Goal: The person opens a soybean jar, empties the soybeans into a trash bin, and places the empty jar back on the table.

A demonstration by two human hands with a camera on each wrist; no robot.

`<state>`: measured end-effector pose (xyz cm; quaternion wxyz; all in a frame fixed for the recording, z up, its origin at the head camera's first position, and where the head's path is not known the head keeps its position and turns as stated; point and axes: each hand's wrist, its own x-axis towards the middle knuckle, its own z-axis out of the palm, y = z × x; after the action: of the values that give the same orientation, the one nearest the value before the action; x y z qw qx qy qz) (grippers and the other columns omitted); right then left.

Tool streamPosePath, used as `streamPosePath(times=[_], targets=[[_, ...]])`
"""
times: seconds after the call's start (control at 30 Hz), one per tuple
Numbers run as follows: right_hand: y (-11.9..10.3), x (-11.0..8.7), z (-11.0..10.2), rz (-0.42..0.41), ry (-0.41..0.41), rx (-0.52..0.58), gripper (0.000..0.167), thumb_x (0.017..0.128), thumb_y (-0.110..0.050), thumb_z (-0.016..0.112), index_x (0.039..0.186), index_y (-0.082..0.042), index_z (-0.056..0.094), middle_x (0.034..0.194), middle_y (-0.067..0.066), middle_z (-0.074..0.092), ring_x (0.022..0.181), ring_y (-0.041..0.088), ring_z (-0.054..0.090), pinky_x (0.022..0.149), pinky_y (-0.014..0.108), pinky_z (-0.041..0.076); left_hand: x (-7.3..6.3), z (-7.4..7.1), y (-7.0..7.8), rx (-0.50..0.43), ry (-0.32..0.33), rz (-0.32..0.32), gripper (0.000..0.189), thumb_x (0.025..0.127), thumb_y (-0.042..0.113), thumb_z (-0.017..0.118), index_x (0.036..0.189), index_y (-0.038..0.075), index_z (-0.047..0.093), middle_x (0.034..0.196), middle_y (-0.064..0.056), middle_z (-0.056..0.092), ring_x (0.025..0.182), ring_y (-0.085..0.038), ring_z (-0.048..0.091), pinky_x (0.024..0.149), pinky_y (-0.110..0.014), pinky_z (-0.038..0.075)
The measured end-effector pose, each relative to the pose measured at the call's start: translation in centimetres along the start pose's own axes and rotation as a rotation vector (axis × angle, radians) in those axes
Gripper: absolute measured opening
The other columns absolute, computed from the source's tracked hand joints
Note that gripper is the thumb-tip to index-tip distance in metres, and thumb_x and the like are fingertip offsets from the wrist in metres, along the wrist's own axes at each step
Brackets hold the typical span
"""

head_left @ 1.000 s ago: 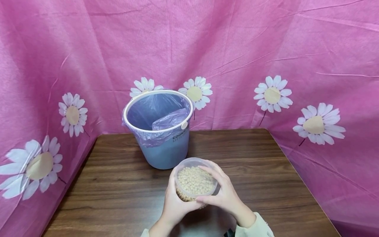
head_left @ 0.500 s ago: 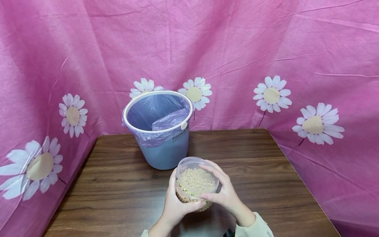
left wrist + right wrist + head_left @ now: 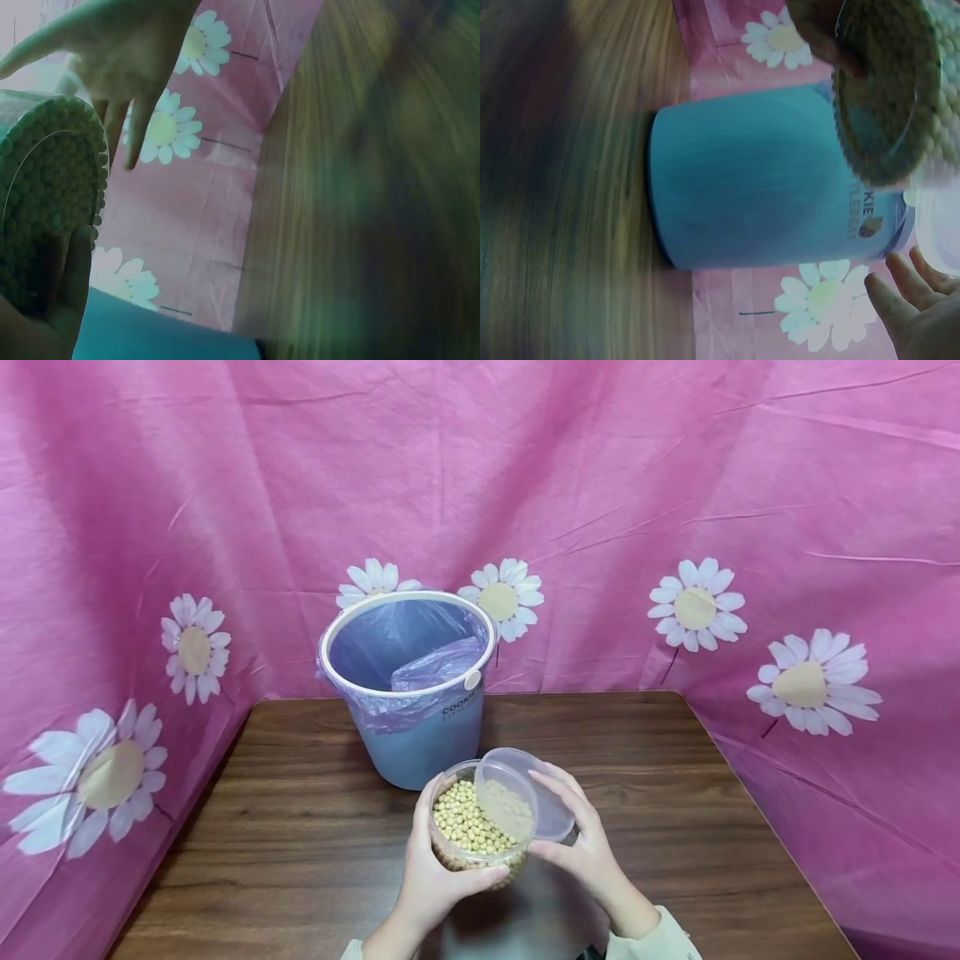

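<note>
The left hand point(image 3: 429, 872) curls round the bean tub point(image 3: 450, 852), presumably steadying it; the right hand point(image 3: 590, 843) pinches the lid point(image 3: 517, 779) rightward of centre.

Pale greenish-cream sleeves point(image 3: 654, 937) show, with something black point(image 3: 591, 953) beside the right.

left hand point(image 3: 433, 878): curled, gripping | right hand point(image 3: 588, 847): thumb and fingers pinching
</note>
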<state>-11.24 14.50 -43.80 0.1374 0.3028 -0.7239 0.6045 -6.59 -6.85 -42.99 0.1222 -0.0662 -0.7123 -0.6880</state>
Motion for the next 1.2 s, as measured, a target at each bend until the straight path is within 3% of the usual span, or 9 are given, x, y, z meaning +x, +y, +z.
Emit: streamPosePath(times=[0.17, 0.43, 0.73, 0.8, 1.0, 1.2], targets=[[0.2, -0.3, -0.6, 0.028, 0.046, -0.016, 0.074, 0.07, -0.002, 0.077, 0.139, 0.0, 0.053, 0.151, 0.013, 0.043, 0.137, 0.007, 0.04, 0.105, 0.016, 0.035, 0.4, -1.0, 0.4, 0.039, 0.052, 0.033, 0.12, 0.05, 0.012, 0.097, 0.152, 0.021, 0.033, 0.149, -0.005, 0.046, 0.13, -0.013, 0.047, 0.107, -0.015, 0.035], [0.5, -0.8, -1.5, 0.105, 0.156, -0.053, 0.074, 0.068, 0.002, 0.075, 0.139, -0.001, 0.054, 0.149, 0.009, 0.044, 0.133, 0.005, 0.041, 0.104, 0.014, 0.033, 1.5, -3.0, 2.0, 0.091, 0.115, 0.078, 0.12, 0.048, 0.01, 0.097, 0.15, 0.021, 0.035, 0.148, -0.006, 0.046, 0.133, -0.011, 0.044, 0.109, -0.012, 0.03], [3.0, -2.9, -2.8, 0.293, 0.213, -0.243, 0.079, 0.073, 0.001, 0.08, 0.145, -0.008, 0.049, 0.15, 0.016, 0.044, 0.128, -0.005, 0.04, 0.099, 0.008, 0.033, 3.6, -5.9, 5.4, 0.159, 0.142, 0.181, 0.115, 0.051, 0.004, 0.095, 0.149, 0.019, 0.037, 0.146, -0.007, 0.047, 0.132, -0.013, 0.043, 0.111, -0.014, 0.029], [3.7, -3.4, -3.1, 0.347, 0.216, -0.308, 0.08, 0.074, -0.005, 0.082, 0.146, -0.01, 0.049, 0.151, 0.014, 0.044, 0.13, 0.002, 0.042, 0.101, 0.017, 0.034, 4.1, -6.6, 6.2, 0.184, 0.156, 0.186, 0.114, 0.053, 0.004, 0.095, 0.149, 0.019, 0.037, 0.146, -0.005, 0.047, 0.132, -0.012, 0.043, 0.111, -0.014, 0.029], [5.9, -5.2, -4.0, 0.491, 0.198, -0.461, 0.083, 0.073, -0.025, 0.086, 0.146, -0.008, 0.048, 0.15, 0.018, 0.042, 0.134, 0.041, 0.042, 0.105, 0.058, 0.035, 5.9, -8.3, 8.4, 0.265, 0.211, 0.188, 0.112, 0.055, 0.003, 0.095, 0.149, 0.017, 0.037, 0.146, 0.0, 0.047, 0.134, -0.01, 0.041, 0.113, -0.016, 0.028], [7.9, -6.6, -4.5, 0.591, 0.153, -0.525, 0.094, 0.072, -0.037, 0.087, 0.148, -0.003, 0.043, 0.151, 0.022, 0.039, 0.137, 0.044, 0.038, 0.108, 0.061, 0.033, 7.5, -9.6, 10.1, 0.34, 0.225, 0.175, 0.11, 0.055, 0.008, 0.096, 0.148, 0.016, 0.038, 0.144, -0.002, 0.048, 0.132, -0.007, 0.042, 0.112, -0.02, 0.03]])
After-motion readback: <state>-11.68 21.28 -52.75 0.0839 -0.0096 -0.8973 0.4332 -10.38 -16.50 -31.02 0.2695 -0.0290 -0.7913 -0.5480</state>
